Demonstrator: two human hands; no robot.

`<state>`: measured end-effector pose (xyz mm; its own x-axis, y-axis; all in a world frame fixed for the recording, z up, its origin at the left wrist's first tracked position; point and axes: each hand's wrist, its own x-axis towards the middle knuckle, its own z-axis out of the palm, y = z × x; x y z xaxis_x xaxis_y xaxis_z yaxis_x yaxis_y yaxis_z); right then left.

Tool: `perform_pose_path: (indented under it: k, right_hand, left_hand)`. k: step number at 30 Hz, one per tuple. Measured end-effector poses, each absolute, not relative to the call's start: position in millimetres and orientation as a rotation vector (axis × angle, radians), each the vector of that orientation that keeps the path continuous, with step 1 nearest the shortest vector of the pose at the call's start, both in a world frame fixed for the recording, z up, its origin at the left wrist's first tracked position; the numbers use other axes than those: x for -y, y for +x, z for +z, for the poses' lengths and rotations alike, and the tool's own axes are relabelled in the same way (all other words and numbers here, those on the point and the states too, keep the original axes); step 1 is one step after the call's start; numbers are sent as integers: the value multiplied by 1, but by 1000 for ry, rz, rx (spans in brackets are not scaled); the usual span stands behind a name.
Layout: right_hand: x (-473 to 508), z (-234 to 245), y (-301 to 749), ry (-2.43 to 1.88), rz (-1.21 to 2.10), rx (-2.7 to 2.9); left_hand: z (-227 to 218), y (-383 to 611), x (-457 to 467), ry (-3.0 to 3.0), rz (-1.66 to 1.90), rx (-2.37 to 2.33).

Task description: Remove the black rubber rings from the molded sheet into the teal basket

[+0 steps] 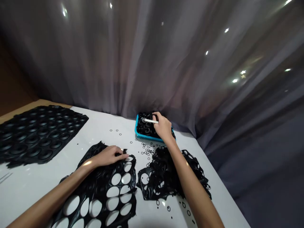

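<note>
My left hand (110, 156) is closed at the far edge of a black rubber sheet (106, 180) punched with round holes, its thumb and forefinger at the corner by the last hole. Over a blue tray (149, 137) at the back of the table, my right hand (163, 126) grips a thin white stick (150, 121). The stick's far end rests among black rubber rings (147, 130) piled in the tray; its tip is hard to make out. Part of the tray is hidden behind my right hand and wrist.
A crumpled heap of punched black sheet (163, 174) lies under my right forearm. On the left is another black sheet with round moulded shapes (45, 133). Small thin rings (148, 152) are scattered over the white table (228, 202). A grey curtain (106, 63) hangs behind.
</note>
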<state>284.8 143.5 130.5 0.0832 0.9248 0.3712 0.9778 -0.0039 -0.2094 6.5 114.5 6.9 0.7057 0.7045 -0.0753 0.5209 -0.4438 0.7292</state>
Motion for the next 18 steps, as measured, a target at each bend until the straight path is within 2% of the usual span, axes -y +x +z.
perform_pose_path:
  k: [5, 11, 18]
  right_hand:
    - [-196, 152, 288, -2103, -150, 1993]
    - [-230, 155, 307, -2191, -102, 1985]
    - [-239, 157, 320, -2100, -129, 2106]
  left_hand:
    - [18, 2, -113, 2087, 309, -781]
    - [38, -7, -117, 1998, 123, -759]
    - [29, -9, -120, 2005, 26, -837]
